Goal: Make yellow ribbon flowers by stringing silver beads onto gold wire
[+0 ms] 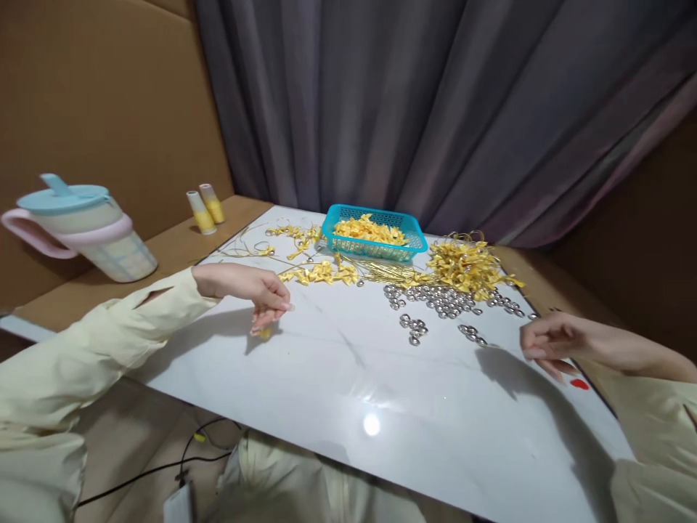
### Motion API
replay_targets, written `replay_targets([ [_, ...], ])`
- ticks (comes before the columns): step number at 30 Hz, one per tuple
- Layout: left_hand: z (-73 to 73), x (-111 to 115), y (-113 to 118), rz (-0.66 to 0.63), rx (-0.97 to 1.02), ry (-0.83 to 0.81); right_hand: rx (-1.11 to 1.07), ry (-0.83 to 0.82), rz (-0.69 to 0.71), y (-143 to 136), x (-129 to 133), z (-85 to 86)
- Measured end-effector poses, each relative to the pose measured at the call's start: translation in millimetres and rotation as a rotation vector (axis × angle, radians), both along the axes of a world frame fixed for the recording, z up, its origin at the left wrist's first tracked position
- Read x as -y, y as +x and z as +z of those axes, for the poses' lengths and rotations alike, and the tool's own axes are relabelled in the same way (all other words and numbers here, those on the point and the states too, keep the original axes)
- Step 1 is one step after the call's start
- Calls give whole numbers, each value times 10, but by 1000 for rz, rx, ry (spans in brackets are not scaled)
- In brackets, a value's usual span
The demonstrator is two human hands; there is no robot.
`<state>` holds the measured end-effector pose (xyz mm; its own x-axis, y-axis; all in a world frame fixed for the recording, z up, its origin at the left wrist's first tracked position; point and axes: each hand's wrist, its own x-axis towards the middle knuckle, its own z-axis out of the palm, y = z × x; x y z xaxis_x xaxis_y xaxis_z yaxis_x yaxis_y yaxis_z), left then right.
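My left hand point(266, 299) is above the left part of the white tabletop, thumb and forefinger pinched. A small yellow ribbon bow point(265, 333) shows just under its curled fingers, mostly hidden by them. Near the right edge, my right hand point(549, 343) hovers with thumb and fingers drawn together; what they hold, if anything, is too fine to make out. Closest to it lie several silver oval beads point(473, 335). A larger spread of silver beads point(443, 299) sits farther back, beside a heap of yellow bows on gold cords point(468, 265).
A teal basket point(373, 250) of yellow bows stands at the back. Loose bows point(321, 273) and gold cords point(389, 273) lie before it. At left are a lidded tumbler point(117, 243) and two yellow-and-white thread spools point(201, 213). A red heart mark point(579, 384) is at right.
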<state>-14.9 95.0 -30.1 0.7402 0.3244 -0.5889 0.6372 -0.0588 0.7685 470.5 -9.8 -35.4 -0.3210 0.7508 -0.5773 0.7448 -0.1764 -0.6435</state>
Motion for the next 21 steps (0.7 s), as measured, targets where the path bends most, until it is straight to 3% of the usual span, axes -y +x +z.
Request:
replay_targets([
  [6, 25, -83, -309, 7, 6, 59, 14, 13, -108, 145, 27, -127],
  [15, -157, -289, -445, 87, 13, 141, 18, 3, -158, 160, 68, -158],
  [21, -169, -92, -396, 127, -59, 86, 38, -88, -164, 251, 77, -255],
])
